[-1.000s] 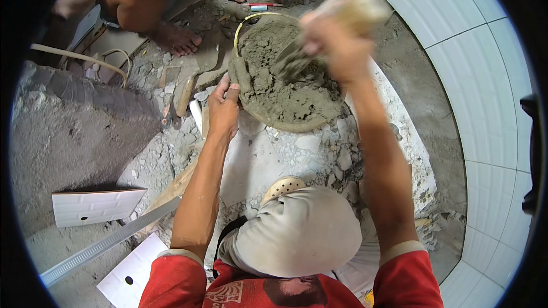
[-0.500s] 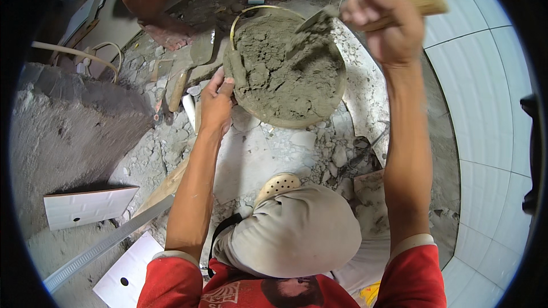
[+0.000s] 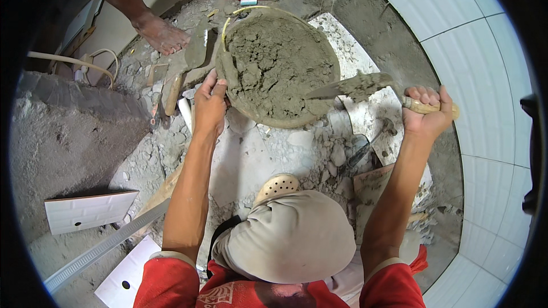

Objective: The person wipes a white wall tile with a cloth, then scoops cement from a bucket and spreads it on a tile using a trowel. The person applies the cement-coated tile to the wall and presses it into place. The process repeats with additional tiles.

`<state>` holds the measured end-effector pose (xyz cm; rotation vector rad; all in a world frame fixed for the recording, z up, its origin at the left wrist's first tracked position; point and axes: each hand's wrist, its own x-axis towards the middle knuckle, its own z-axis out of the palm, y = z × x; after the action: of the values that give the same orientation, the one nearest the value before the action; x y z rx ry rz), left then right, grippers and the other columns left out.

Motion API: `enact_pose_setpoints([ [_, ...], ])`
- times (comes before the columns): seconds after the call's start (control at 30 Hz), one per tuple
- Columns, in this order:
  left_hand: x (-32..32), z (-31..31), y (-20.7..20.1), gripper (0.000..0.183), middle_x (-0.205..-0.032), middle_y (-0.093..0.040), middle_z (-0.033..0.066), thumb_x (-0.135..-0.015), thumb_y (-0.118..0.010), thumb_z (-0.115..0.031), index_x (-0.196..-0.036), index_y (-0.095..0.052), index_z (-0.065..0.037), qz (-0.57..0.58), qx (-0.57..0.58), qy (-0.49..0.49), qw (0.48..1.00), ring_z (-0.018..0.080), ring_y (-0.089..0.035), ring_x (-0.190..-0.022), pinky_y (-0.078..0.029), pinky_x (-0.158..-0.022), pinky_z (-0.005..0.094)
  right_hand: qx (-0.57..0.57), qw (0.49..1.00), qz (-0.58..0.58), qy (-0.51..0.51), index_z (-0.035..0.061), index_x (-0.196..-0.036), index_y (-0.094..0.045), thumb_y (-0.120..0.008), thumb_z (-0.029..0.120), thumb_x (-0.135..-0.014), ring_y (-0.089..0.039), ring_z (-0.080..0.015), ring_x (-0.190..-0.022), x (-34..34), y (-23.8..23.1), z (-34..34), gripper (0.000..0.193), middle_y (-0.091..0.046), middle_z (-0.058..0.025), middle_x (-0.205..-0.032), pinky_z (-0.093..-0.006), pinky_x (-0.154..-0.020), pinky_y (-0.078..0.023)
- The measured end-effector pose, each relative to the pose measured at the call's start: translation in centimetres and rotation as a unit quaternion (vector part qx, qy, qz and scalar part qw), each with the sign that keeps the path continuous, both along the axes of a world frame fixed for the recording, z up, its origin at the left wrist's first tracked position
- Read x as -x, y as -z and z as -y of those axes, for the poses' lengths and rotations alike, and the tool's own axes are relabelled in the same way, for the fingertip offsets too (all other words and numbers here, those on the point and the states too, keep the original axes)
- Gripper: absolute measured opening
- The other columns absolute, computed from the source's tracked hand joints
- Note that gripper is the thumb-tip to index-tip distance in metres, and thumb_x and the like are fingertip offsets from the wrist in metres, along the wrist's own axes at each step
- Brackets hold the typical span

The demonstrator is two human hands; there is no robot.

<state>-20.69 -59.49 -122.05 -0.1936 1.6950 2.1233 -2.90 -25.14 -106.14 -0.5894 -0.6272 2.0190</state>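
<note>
My right hand is wrapped round the wooden handle of a trowel. Grey wet mortar lies on the trowel's blade, whose tip is over the right edge of a round bucket. Lumpy mortar fills this bucket close to its rim. At the bucket's left side my left hand grips the rim, thumb on top and fingers outside. A second trowel with a wooden handle rests on the rubble just left of the bucket.
Another person's bare foot stands at the far left. A mortar-spattered white board lies right of the bucket, beside a tiled wall. A dark-handled tool sits in the rubble. Loose tiles and a metal strip are at left.
My right hand has come down and to the right, drawing the trowel from above the mortar to the bucket's right edge. My left hand stays on the rim. The other person's feet show more clearly.
</note>
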Motion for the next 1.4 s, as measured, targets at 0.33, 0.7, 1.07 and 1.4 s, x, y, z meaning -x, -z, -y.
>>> enact_pose_setpoints([
  [0.33,0.1,0.0,0.3,0.058,-0.143,-0.056,0.0185,-0.102,-0.058,-0.007,-0.154,-0.035,0.009,-0.001,-0.009,-0.004,1.0,0.0184,-0.061,-0.119,-0.051,-0.097,0.0296,-0.058,0.992,0.096,-0.063,0.0109,-0.07,-0.043,-0.069,0.01,-0.083,-0.046,-0.0163,-0.048,10.1,2.8,3.5,0.029,-0.044,0.0011,-0.058,-0.0343,-0.045,-0.038],
  [0.7,-0.1,-0.1,0.1,0.053,-0.135,-0.063,0.016,-0.103,-0.055,-0.007,-0.151,-0.039,0.009,-0.027,-0.019,-0.009,0.999,0.016,-0.063,-0.112,-0.051,-0.094,0.0282,-0.244,0.928,-0.098,-0.265,0.0042,-0.075,-0.056,-0.065,0.006,-0.086,-0.049,-0.0161,-0.047,13.3,-3.6,7.9,0.014,-0.05,-0.0033,-0.059,-0.0349,-0.045,-0.042],
  [1.07,0.3,0.8,-1.2,0.042,-0.12,-0.069,0.006,-0.101,-0.056,-0.013,-0.142,-0.057,-0.001,0.014,-0.029,0.052,0.998,0.0121,-0.064,-0.101,-0.051,-0.088,0.0304,-0.579,0.641,0.264,-0.43,0.0033,-0.087,-0.063,-0.076,0.021,-0.083,-0.066,-0.019,-0.074,6.9,-1.5,6.8,0.022,-0.069,-0.0109,-0.078,-0.0361,-0.07,-0.053],
  [1.4,9.7,-4.1,-1.4,0.072,-0.113,-0.067,0.0108,-0.093,-0.064,-0.06,-0.124,-0.063,0.005,-0.008,0.105,0.026,0.994,0.0184,-0.061,-0.102,-0.049,-0.087,0.0358,-0.871,-0.103,0.417,-0.239,0.0105,-0.092,-0.07,-0.06,0.013,-0.09,-0.071,-0.0241,-0.078,7.9,-1.8,13.6,0.01,-0.07,-0.0062,-0.083,-0.0386,-0.069,-0.051],
])
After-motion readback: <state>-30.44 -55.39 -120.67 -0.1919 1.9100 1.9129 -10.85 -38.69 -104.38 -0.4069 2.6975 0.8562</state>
